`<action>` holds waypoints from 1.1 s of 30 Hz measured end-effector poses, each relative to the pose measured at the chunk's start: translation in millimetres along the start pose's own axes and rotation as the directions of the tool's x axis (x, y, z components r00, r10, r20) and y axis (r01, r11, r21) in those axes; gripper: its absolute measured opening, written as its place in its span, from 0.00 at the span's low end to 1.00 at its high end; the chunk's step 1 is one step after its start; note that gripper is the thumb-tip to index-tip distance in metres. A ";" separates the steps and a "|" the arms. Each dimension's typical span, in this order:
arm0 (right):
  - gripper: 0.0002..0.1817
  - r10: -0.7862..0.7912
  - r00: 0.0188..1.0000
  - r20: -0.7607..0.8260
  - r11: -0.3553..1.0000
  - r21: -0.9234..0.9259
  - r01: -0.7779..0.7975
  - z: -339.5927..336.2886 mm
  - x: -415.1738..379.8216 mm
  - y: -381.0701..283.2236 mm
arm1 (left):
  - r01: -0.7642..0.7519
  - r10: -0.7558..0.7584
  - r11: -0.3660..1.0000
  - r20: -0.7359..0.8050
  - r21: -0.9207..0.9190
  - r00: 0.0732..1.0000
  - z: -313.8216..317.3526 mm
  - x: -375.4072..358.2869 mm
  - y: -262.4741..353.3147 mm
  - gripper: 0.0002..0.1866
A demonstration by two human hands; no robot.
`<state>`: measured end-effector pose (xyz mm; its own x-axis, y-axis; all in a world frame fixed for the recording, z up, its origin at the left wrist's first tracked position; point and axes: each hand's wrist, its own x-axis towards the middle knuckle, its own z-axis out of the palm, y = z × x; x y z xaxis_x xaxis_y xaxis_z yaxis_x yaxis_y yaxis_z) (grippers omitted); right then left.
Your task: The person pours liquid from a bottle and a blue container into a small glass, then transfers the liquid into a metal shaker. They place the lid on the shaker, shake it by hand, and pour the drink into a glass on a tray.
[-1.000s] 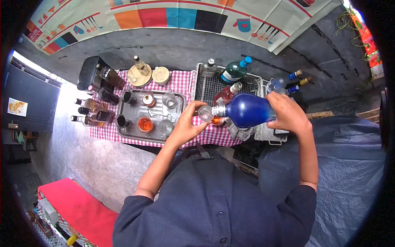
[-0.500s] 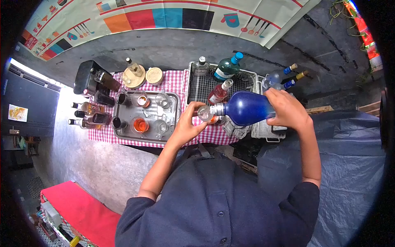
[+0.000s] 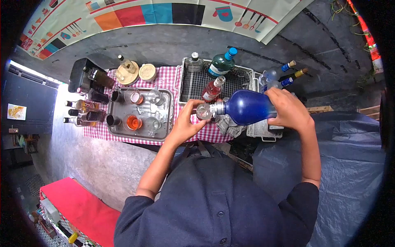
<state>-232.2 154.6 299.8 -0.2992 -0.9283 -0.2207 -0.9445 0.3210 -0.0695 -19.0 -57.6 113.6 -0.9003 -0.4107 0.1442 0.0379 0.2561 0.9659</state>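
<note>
My right hand [image 3: 291,110] is closed round the base end of a big blue bottle [image 3: 248,108], which lies tipped nearly level with its neck to the left. The bottle's mouth is at the rim of a small clear shot glass [image 3: 203,111]. My left hand [image 3: 184,125] pinches that glass between thumb and fingers. Whether liquid is flowing is too small to tell. Just behind the bottle neck stands a pink-red bottle [image 3: 212,90]. A grey striped cloth [image 3: 231,124] lies below the blue bottle.
To the left, a grey tray [image 3: 142,108] holds several cups and glasses, two with orange-red drink [image 3: 133,122]. Several bottles [image 3: 92,116] stand at the table's left end. A white wire basket [image 3: 184,86] with a green bottle [image 3: 222,64] is at the back. More bottles stand right.
The view has shifted slightly, so the tray, basket and bottles appear further left. Both hands keep their hold, with the blue bottle's mouth still at the shot glass.
</note>
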 end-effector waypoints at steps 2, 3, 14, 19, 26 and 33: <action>0.31 -0.005 1.000 0.000 1.000 0.002 0.005 1.8 -1.4 6.3 | -0.010 0.010 1.000 -0.013 -0.011 1.000 5.1 1.6 0.3 0.28; 0.31 -0.008 1.000 0.000 1.000 0.002 0.008 2.6 -2.1 9.8 | -0.007 0.007 1.000 -0.015 -0.004 1.000 7.4 2.7 1.6 0.28; 0.34 -0.029 1.000 -0.008 0.996 0.087 0.030 21.8 -4.9 50.1 | 0.120 -0.123 0.983 -0.017 -0.138 0.992 32.2 10.8 21.4 0.29; 0.33 -0.078 0.995 -0.069 0.980 0.175 0.089 36.0 -4.6 67.2 | 0.124 -0.127 0.984 -0.013 -0.129 0.992 42.5 13.7 27.6 0.31; 0.38 -0.056 0.988 -0.146 0.900 0.422 0.113 74.6 3.0 88.7 | 0.091 -0.111 0.915 -0.028 -0.393 0.993 57.7 8.1 30.0 0.32; 0.39 0.113 0.948 -0.297 0.791 0.604 0.095 130.3 21.2 100.5 | 0.148 -0.188 0.884 -0.049 -0.444 0.981 58.3 -4.0 37.6 0.31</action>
<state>-315.8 191.6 161.4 -0.4303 -0.8998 0.0718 -0.6939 0.2789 -0.6639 -39.3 4.8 136.8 -0.8690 -0.4938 -0.0299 0.0930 -0.2224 0.9705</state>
